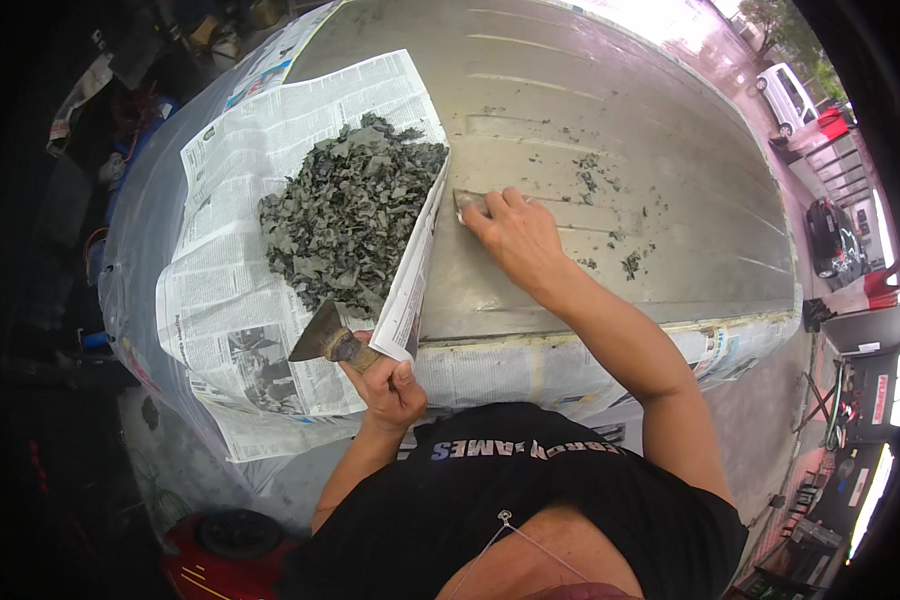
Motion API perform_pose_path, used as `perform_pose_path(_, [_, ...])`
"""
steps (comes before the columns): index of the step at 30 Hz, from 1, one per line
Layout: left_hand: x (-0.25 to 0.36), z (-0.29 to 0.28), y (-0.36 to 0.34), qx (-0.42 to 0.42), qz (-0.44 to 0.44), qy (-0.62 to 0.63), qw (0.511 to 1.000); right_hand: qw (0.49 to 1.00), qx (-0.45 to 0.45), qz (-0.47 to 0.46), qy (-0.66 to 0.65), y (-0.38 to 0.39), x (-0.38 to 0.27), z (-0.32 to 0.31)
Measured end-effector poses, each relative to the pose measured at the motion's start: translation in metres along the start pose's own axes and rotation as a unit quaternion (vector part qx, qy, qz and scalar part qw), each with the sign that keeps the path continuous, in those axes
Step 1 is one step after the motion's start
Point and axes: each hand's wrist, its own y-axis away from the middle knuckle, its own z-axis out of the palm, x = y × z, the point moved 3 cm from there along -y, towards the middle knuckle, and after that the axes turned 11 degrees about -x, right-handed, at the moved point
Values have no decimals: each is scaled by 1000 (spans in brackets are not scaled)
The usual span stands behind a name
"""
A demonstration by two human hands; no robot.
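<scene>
Left of center, newspaper (215,220) is holding a heap of grey flakes (350,210), its right edge folding up. Just below the heap, left hand (390,390) is gripping a scraper (338,347), head pointing left over the newspaper. Mid-frame, right hand (515,235) is pinching a small blade (462,201), sticking out left of the grip at the panel (530,100). Loose flakes (588,177) are lying right of that hand.

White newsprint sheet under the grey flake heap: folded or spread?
Mostly spread: the white newsprint sheet lies open beneath the heap of grey flakes, with its right edge turned up.
</scene>
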Motion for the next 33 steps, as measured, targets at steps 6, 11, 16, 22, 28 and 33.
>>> perform_pose_path(6, [2,-14,-10,-36,18,-28,999,988,-48,144,14,-24,63,13])
perform_pose_path(11, [12,11,-15,-124,28,83,988,962,72,262,-36,21,144,-27])
perform_pose_path(16, [34,45,-24,-264,46,114,957,969,25,237,-71,74,180,-49])
perform_pose_path(22, [33,47,2,-210,12,123,970,994,41,99,-37,115,148,-31])
perform_pose_path(28, [33,42,10,-178,1,94,980,998,24,47,22,105,143,3])
perform_pose_path(33, [29,45,8,-153,-18,75,985,994,62,66,54,81,171,18])
